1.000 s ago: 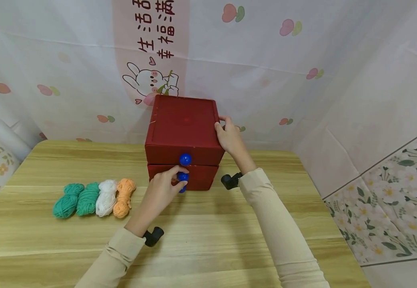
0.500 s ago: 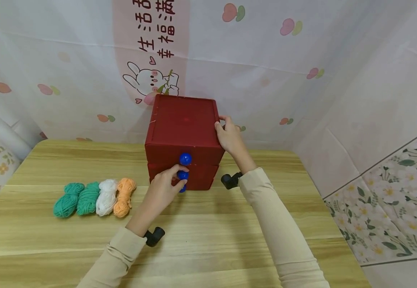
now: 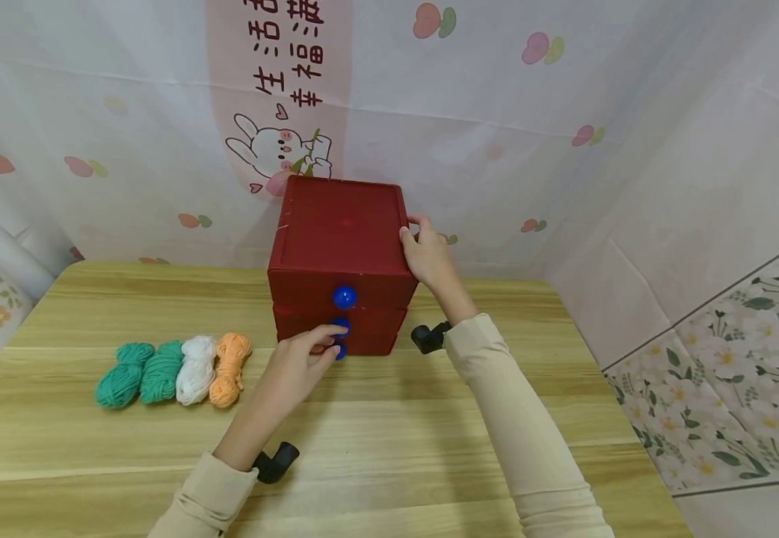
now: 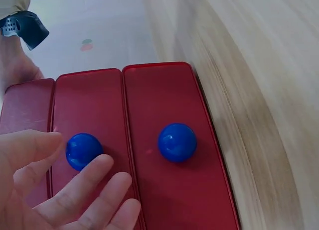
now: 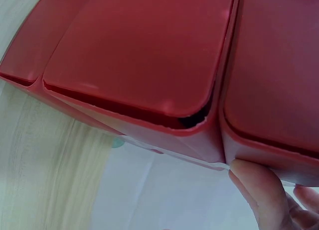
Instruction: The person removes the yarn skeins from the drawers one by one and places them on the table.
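A red drawer cabinet (image 3: 345, 224) stands at the back of the table, with round blue knobs down its front. My left hand (image 3: 298, 362) is before the lower drawers, fingers spread and slightly bent. In the left wrist view its thumb and fingertips lie around the middle knob (image 4: 83, 151) without pinching it. The bottom knob (image 4: 177, 142) shows beside them, and the top knob (image 3: 345, 297) is above the hand in the head view. My right hand (image 3: 430, 254) rests against the cabinet's upper right side, thumb (image 5: 261, 187) pressed at the edge; its other fingers are partly hidden.
Two green yarn skeins (image 3: 162, 371), a white one (image 3: 196, 370) and an orange one (image 3: 231, 370) lie in a row on the wooden table (image 3: 389, 448), left of the cabinet. A printed curtain (image 3: 470, 134) hangs close behind. Black wrist mounts (image 3: 275, 462) stick out from both wrists.
My left hand has let go of the middle knob and drawn slightly down and back, its fingers spreading. My right hand stays at the cabinet's side. The yarn has not moved.
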Tool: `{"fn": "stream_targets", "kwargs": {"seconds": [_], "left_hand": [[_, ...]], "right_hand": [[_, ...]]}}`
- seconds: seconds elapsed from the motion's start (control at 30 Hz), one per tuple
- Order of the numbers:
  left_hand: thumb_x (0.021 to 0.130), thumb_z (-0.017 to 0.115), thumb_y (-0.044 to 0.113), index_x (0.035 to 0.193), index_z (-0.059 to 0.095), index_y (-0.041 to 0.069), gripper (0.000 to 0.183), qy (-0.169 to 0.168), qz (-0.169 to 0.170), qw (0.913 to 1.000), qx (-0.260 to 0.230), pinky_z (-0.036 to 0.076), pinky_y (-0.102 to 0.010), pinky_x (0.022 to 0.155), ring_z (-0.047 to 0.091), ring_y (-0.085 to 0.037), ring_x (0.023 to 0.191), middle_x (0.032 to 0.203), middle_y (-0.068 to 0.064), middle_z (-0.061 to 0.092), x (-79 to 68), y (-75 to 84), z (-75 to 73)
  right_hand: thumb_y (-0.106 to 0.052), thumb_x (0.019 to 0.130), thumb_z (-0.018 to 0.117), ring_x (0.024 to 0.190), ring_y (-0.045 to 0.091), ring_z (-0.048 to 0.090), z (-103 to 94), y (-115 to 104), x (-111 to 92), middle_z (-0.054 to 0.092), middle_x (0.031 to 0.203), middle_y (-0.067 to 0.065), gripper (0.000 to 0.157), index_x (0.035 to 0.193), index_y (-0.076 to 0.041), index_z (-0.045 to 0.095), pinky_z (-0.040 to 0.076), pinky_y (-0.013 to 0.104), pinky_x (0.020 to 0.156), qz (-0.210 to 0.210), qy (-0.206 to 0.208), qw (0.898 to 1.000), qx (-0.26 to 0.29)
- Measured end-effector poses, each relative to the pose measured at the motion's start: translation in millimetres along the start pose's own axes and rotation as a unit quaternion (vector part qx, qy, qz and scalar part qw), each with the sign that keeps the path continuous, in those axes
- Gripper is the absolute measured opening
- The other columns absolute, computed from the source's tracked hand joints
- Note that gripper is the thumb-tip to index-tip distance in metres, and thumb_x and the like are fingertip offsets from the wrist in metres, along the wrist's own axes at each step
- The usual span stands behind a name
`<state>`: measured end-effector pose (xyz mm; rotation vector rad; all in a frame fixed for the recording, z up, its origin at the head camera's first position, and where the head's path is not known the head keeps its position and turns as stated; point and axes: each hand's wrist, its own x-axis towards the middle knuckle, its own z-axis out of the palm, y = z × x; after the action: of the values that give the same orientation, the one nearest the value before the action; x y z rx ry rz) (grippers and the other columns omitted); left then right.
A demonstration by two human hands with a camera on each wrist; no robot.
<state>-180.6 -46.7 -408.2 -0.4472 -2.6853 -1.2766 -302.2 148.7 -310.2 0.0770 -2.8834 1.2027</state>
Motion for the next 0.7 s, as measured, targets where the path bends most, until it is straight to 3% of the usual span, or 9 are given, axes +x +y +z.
{"fn": "stream_targets", "kwargs": {"seconds": [0.3, 0.53, 0.7], "left_hand": [[0.088, 0.063, 0.013, 0.114, 0.064, 0.013, 0.027, -0.04, -0.034, 0.9971, 0.056, 0.051, -0.044, 0.078, 0.063, -0.03, 0.097, 0.105, -0.016, 0.065, -2.3, -12.7, 7.2], [0.088, 0.062, 0.012, 0.119, 0.061, 0.012, 0.031, -0.061, -0.05, 0.9961, 0.04, 0.052, -0.042, 0.078, 0.062, -0.031, 0.101, 0.111, -0.019, 0.062, 7.3, -28.8, 21.2], [0.087, 0.063, 0.013, 0.114, 0.063, 0.013, 0.027, -0.057, -0.052, 0.9963, 0.039, 0.051, -0.039, 0.074, 0.063, -0.027, 0.097, 0.109, -0.013, 0.066, 12.8, -33.3, 29.5]], "right_hand": [[-0.033, 0.1, 0.033, 0.096, 0.028, 0.057, -0.1, 1.2, 1.0, 0.058, 0.111, 0.016, 0.049, 0.144, -0.012, 0.029, 0.049, 0.041, 0.081, -0.004, 0.004, 1.0, -0.007], [-0.033, 0.1, 0.033, 0.095, 0.028, 0.057, 0.7, 1.3, 0.8, 0.058, 0.11, 0.016, 0.049, 0.144, -0.012, 0.029, 0.049, 0.041, 0.081, -0.003, 0.004, 1.0, -0.008], [-0.033, 0.1, 0.033, 0.095, 0.028, 0.057, 0.9, 0.4, 0.8, 0.058, 0.11, 0.016, 0.049, 0.144, -0.012, 0.029, 0.049, 0.041, 0.081, -0.003, 0.005, 1.0, -0.008]]}}
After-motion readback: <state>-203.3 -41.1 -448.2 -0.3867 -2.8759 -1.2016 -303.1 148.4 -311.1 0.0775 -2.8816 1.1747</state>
